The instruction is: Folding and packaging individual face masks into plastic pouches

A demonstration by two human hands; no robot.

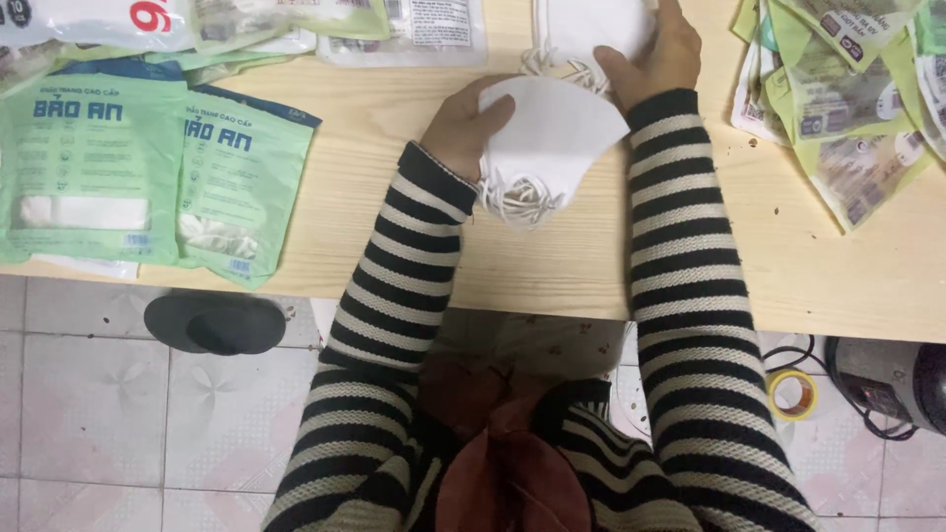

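My left hand (pixel 463 123) grips a stack of folded white face masks (pixel 552 138) with white ear loops dangling below, held just above the wooden table (pixel 394 108). My right hand (pixel 655 54) rests farther back, fingers on another pile of white masks (pixel 591 25) at the table's far edge. Both arms wear black-and-cream striped sleeves.
Green mask packets (pixel 94 167) lie at the table's left, with more packets along the back. A heap of empty green-edged clear wrappers (pixel 847 89) lies at the right. Below on the tiled floor are a dark slipper (pixel 217 323), a tape roll (pixel 793 394) and a black appliance (pixel 887 379).
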